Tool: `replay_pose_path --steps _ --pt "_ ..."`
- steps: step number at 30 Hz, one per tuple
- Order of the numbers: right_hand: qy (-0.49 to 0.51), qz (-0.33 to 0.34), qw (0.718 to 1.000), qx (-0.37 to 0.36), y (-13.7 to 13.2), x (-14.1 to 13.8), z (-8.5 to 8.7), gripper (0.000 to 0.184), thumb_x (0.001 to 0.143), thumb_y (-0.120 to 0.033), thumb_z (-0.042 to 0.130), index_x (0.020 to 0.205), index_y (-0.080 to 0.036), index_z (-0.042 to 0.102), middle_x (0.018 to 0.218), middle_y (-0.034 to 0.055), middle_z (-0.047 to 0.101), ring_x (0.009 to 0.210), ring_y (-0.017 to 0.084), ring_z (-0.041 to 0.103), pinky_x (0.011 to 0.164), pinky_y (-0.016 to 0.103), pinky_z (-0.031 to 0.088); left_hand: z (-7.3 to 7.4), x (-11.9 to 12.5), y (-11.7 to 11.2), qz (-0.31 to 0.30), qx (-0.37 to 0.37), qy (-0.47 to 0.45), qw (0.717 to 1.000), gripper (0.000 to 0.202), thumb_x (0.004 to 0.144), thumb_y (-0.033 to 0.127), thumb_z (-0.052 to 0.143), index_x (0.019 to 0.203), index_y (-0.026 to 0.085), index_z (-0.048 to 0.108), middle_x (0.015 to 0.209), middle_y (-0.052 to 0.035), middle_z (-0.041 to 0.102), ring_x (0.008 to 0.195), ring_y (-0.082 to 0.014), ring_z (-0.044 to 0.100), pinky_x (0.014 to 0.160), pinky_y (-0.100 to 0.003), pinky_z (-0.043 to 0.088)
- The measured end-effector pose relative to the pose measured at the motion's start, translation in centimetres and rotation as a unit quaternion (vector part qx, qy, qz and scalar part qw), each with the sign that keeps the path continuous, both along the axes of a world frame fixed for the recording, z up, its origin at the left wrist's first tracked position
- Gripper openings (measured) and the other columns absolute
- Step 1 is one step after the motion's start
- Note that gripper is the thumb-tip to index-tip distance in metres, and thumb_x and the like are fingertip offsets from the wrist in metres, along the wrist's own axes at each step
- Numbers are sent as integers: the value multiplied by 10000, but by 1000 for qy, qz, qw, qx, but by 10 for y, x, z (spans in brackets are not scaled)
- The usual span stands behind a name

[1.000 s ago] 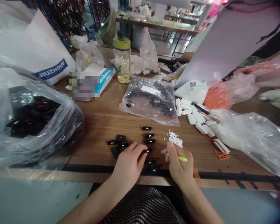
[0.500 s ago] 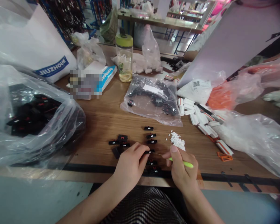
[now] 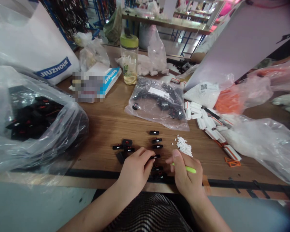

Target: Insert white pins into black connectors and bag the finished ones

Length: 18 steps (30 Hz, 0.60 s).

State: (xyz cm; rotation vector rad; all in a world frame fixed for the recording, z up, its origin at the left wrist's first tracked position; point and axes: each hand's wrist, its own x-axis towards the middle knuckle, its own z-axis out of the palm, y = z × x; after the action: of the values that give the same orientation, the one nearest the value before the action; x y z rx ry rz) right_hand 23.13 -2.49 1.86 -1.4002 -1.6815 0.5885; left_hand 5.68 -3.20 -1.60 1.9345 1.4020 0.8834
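Left hand (image 3: pixel 135 170) was closed on a small black plastic connector (image 3: pixel 155 157). Right hand (image 3: pixel 186 178) was wrapped around a slim green tool (image 3: pixel 189 169).

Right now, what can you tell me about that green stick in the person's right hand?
The green stick is thin, lime-coloured and looks like plastic. The right hand pinches it between thumb and fingers, so only a short stretch shows; its rear end juts out to the right. It lies almost level above the wooden table, aimed left at the small black part in the left hand. Its tip is too fine to make out.
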Motion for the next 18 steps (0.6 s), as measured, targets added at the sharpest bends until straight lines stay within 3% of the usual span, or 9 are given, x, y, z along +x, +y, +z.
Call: replay_pose_path --steps 7,18 --pt "-1 -23 999 -44 9 -2 1 440 991 -333 481 611 -188 650 448 -40 528 404 75 493 465 216 390 1 1 1 3 2 3 1000 150 919 117 587 1023 207 645 943 -28 655 839 -209 647 755 -369 536" --pt "47 -31 998 -38 3 4 -2 461 998 -348 475 615 -180 667 452 -38 537 407 63 513 449 188 394 1 1 1 1 -2 -3 1000 143 917 123 587 1021 203 645 944 -25 651 833 -198 647 754 -356 539"
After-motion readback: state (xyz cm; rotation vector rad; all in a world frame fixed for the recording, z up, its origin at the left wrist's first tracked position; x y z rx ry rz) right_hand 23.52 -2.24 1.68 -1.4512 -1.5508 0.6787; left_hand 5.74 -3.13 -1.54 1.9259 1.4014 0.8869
